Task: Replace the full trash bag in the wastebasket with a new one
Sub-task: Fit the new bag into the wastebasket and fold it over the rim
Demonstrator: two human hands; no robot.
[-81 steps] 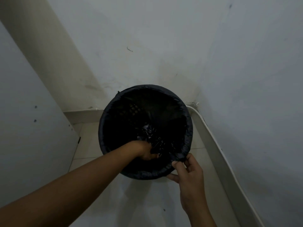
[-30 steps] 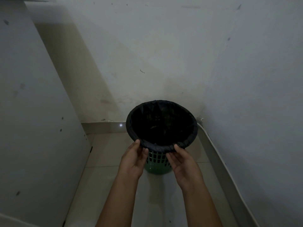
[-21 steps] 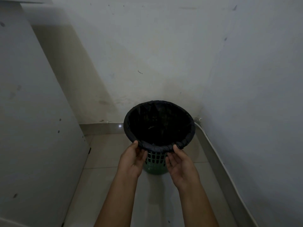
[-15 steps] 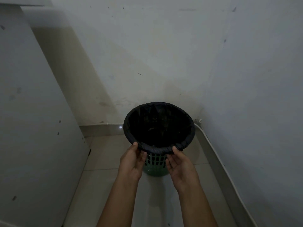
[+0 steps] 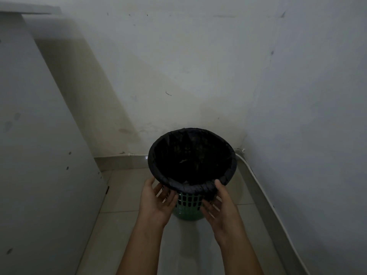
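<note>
Bare-skinned, your left hand (image 5: 155,202) and right hand (image 5: 220,207) reach forward with palms turned toward each other, fingers spread and nearly straight, cupping the near side of the wastebasket (image 5: 188,203) just under its rim without curling round it. Your right thumb lies against the folded edge of the black trash bag (image 5: 190,188), which lines the green lattice basket and wraps over its rim. Beyond, the basket stands on the pale tiled floor (image 5: 123,197) in the corner, a white cable (image 5: 256,179) running along the right wall (image 5: 307,116).
</note>
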